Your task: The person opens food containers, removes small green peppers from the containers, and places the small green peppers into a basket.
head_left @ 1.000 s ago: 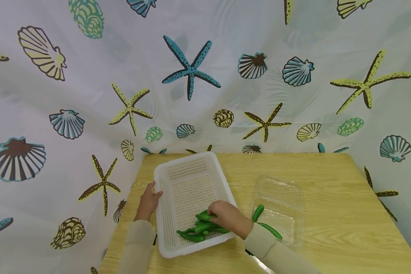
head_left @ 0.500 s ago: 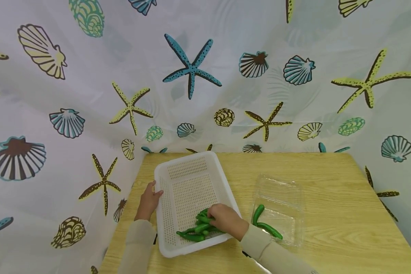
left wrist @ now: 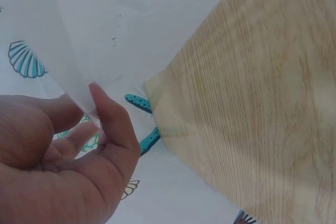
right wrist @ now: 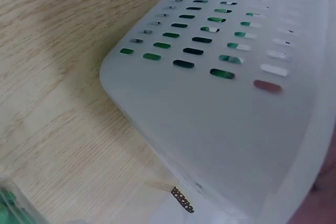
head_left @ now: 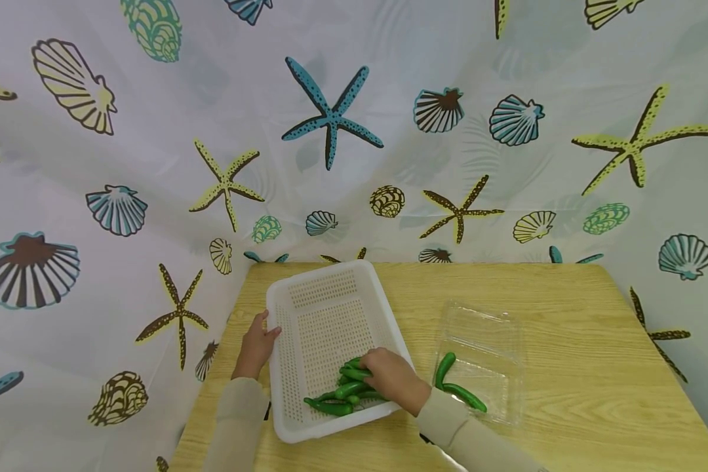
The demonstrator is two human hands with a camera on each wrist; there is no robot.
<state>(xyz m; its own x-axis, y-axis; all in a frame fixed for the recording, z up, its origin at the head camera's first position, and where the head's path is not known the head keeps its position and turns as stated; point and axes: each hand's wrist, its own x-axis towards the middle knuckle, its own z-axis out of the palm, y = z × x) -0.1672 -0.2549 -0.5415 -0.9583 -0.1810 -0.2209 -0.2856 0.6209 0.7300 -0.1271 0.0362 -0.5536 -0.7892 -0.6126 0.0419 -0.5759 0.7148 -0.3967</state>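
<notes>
A white perforated plastic basket (head_left: 330, 328) stands tilted in its outline across the left half of the table. My left hand (head_left: 256, 347) holds its left rim; in the left wrist view the thumb and fingers of that hand (left wrist: 100, 145) pinch the thin white edge. Several green chili peppers (head_left: 333, 408) lie heaped at the basket's near end. Over the heap, my right hand (head_left: 392, 379) reaches in across the right rim, its curled fingers gripping a pepper (head_left: 356, 374). In the right wrist view the basket wall (right wrist: 210, 108) hides most of that hand, with green showing through the slots.
Right of the basket a clear plastic tray (head_left: 478, 331) lies on the wooden table (head_left: 584, 367). Two green chili peppers (head_left: 465, 397) lie at its left near side, close to my right sleeve (head_left: 457, 419). A white curtain (head_left: 389, 39) printed with shells and starfish surrounds the table.
My right hand shifts slightly within the basket, and the peppers under its fingers move a little. The left hand stays on the rim and the basket keeps its place.
</notes>
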